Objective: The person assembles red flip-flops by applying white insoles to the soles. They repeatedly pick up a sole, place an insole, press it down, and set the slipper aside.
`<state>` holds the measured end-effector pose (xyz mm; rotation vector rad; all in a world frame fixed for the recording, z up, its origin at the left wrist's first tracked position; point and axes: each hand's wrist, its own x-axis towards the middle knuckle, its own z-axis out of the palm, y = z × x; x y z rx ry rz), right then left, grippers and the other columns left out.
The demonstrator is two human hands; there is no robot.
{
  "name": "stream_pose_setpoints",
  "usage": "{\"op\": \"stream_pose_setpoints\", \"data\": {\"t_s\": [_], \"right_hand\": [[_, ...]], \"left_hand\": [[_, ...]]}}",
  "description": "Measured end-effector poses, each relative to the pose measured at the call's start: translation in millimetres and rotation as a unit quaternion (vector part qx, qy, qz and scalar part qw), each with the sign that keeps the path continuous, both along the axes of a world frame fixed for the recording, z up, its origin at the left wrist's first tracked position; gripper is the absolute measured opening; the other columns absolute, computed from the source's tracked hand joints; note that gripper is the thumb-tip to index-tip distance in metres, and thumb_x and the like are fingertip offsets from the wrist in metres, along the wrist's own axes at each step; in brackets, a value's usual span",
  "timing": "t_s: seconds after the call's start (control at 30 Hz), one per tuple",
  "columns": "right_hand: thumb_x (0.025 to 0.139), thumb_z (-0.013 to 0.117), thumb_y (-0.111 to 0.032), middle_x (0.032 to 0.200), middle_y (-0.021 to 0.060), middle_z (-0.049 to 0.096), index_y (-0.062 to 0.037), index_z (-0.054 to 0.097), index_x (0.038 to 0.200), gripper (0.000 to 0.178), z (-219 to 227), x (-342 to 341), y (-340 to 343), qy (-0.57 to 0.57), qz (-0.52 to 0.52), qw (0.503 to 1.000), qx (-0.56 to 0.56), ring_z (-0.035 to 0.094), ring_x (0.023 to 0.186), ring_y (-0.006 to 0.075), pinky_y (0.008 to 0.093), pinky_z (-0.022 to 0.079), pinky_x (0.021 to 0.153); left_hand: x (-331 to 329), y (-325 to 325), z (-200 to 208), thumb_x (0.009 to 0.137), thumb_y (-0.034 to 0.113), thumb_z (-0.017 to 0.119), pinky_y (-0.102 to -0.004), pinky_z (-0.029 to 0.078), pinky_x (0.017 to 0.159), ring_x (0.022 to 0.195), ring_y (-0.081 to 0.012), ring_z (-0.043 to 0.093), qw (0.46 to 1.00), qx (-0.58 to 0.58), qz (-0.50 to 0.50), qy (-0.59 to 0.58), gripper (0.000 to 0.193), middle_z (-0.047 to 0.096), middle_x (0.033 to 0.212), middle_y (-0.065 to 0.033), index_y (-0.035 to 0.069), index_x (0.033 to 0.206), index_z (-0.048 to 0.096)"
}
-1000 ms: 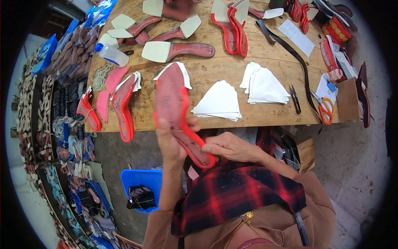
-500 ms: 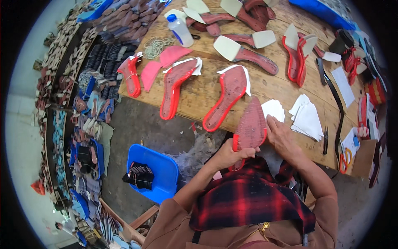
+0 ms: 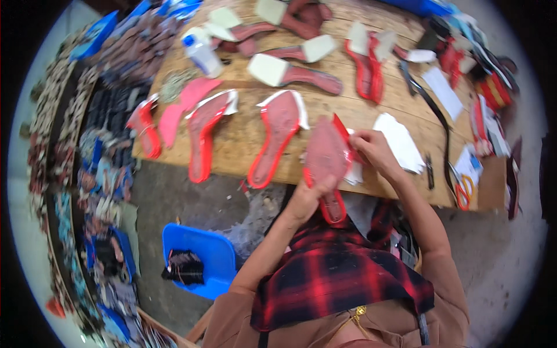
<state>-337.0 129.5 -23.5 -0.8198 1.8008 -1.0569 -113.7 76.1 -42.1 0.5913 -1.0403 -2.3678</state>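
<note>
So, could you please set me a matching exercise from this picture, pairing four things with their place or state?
1. Left hand
2. Clear bottle
3. Scissors
4. Tub

A. Standing on the floor
B. Holding a red-edged insole
C. Towards the far left of the table
D. Near the table's front right corner

Pairs: 1-B; 2-C; 3-D; 4-A

Dusty reddish-brown, sole-shaped insole [image 3: 326, 152] with glossy bright red edging [image 3: 340, 129], held up across the near edge of the wooden table [image 3: 232, 153]. Rounded heel's at the near end, pointier toe aims far, and the edging kinda sticks up on the toe's right side. Bit blurry there.
</note>
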Motion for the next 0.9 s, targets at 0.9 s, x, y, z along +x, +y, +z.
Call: {"op": "stream_pose_setpoints", "data": {"t_s": [0.9], "right_hand": [[0.102,0.048,-0.02,0.127,0.0076,0.059,-0.0006,0.049,0.134,0.038,36,40,68,-0.449,-0.201,0.834,-0.248,0.058,0.113,0.0142,0.0323,0.046,0.099]], "left_hand": [[6,2,67,0.089,0.02,0.064,-0.0319,0.054,0.066,0.074,-0.0189,0.066,0.997,-0.056,-0.047,0.009,0.035,0.069,0.096,-0.014,-0.007,0.111,0.061]]}}
